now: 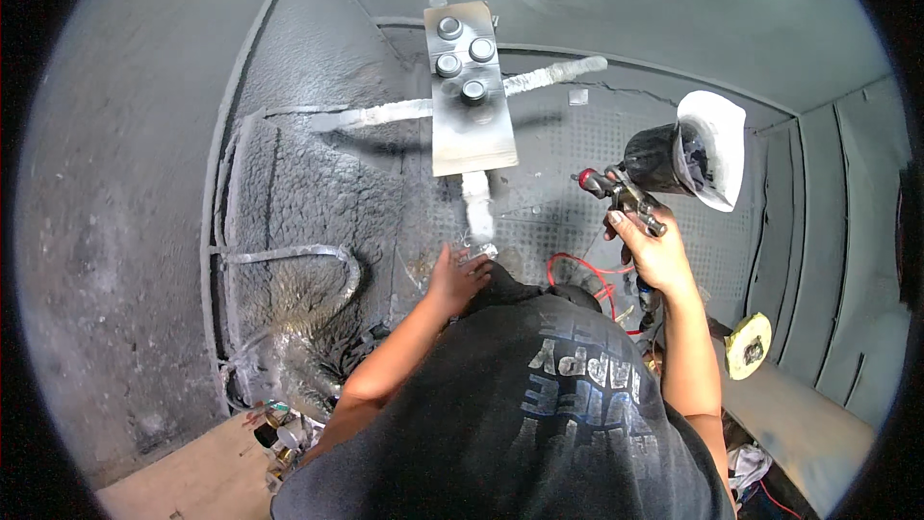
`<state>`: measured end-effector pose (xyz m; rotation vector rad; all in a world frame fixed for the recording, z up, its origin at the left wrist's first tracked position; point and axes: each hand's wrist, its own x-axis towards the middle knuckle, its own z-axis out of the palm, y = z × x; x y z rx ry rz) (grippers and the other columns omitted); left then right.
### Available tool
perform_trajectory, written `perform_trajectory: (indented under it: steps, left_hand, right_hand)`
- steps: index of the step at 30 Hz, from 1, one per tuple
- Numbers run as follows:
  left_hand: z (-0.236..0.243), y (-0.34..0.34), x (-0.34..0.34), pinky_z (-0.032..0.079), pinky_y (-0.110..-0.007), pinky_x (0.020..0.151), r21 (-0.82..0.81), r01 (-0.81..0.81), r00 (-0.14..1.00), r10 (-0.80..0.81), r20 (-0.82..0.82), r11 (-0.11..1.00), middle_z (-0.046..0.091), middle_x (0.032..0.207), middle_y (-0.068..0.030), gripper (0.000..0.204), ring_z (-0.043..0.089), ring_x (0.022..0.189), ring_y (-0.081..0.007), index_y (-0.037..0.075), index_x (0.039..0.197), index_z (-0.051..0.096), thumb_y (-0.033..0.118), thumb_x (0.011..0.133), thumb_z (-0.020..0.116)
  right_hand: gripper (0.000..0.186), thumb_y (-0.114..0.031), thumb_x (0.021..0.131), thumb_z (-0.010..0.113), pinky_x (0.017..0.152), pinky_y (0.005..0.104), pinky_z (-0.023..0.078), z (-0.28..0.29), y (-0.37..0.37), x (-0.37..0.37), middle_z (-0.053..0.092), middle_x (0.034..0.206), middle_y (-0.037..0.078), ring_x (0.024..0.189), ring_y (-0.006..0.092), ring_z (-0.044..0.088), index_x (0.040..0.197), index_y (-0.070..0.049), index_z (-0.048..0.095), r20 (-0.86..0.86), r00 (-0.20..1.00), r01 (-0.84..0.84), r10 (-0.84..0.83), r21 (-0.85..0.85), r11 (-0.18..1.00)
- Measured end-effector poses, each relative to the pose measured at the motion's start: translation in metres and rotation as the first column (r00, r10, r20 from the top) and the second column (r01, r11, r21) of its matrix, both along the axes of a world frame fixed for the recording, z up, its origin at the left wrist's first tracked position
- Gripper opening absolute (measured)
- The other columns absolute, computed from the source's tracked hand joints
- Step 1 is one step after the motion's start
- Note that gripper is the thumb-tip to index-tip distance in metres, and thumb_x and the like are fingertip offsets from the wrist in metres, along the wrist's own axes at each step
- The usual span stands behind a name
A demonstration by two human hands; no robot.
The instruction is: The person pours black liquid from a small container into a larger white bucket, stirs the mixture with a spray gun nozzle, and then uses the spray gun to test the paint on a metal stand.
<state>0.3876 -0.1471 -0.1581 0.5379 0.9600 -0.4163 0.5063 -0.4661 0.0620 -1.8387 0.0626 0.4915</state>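
Note:
My right hand [656, 252] is wrapped round the handle of a spray gun [630, 197]. On top of the gun sits a dark paint cup [654, 159] with a white liner [729, 154] flaring out of its mouth. The gun's red-ringed nozzle points left. My left hand [454, 281] is empty, its fingers apart, close to the near arm [477, 207] of a paint-crusted cross-shaped stand. Across the stand lies a cardboard panel [472, 144] with dark overspray. Several round dark knob-like parts [474, 91] stand on its far half.
A red hose [577, 258] runs on the floor below the gun. To the left, a paint-caked pipe [289, 253] curves out from the wall. At right is a yellow round pad [748, 347] by a board [818, 424]. Cans and clutter [279, 438] lie at lower left.

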Motion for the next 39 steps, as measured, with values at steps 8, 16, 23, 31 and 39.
perform_trajectory:
  steps: [8,16,23,31,39]
  left_hand:
    - [-0.002,0.111,0.008,0.042,-0.055,0.107,0.109,-0.103,0.994,0.1,0.035,0.989,0.063,0.127,-0.0238,0.086,0.06,0.118,-0.036,0.007,0.155,0.015,0.069,0.1,0.036]
    - [-0.026,0.146,0.006,0.052,-0.041,0.087,0.259,-0.417,0.909,0.405,0.102,0.871,0.069,0.109,-0.0096,0.042,0.064,0.094,-0.0243,0.014,0.116,0.054,0.053,0.103,0.049]
    - [-0.02,0.025,-0.009,0.05,-0.04,0.091,0.195,0.285,0.953,-0.299,0.05,0.939,0.068,0.113,-0.013,0.032,0.063,0.105,-0.0282,0.005,0.122,0.059,0.03,0.103,0.051]
    - [-0.109,0.013,-0.05,0.04,-0.035,0.109,0.69,0.685,0.083,-0.966,0.245,0.234,0.053,0.148,-0.0099,0.064,0.054,0.124,-0.0213,0.005,0.144,0.051,0.054,0.103,0.048]
    - [-0.011,0.006,-0.031,0.032,-0.034,0.118,0.042,0.932,0.362,-0.925,-0.115,0.36,0.046,0.154,-0.0141,0.073,0.042,0.142,-0.0234,0.001,0.148,0.046,0.058,0.103,0.046]
  right_hand:
    - [0.026,-0.025,0.093,0.071,0.058,0.0333,0.045,-0.014,-0.01,0.005,0.065,0.068,0.002,0.059,0.0133,0.057,0.084,-0.001,0.069,0.111,0.992,0.075,-0.065,-0.091,0.993]
    - [0.025,-0.023,0.093,0.07,0.057,0.032,0.044,-0.016,-0.01,0.001,0.061,0.066,0.001,0.06,0.0116,0.055,0.085,0.0,0.066,0.177,0.981,0.101,-0.083,-0.094,0.99]
    - [0.03,-0.028,0.093,0.071,0.058,0.0352,0.043,-0.012,-0.006,-0.008,0.06,0.064,0.004,0.059,0.0133,0.053,0.079,-0.001,0.066,0.027,0.998,-0.051,0.052,-0.033,0.998]
    - [0.031,-0.028,0.092,0.07,0.06,0.0377,0.045,-0.012,0.006,0.003,0.062,0.064,0.009,0.061,0.0175,0.057,0.081,0.001,0.066,0.052,0.997,-0.052,0.06,-0.145,0.988]
    - [0.027,-0.025,0.093,0.07,0.06,0.0348,0.048,-0.009,0.008,0.01,0.066,0.07,0.007,0.064,0.0163,0.061,0.084,0.001,0.068,0.117,0.992,-0.035,0.049,-0.12,0.992]
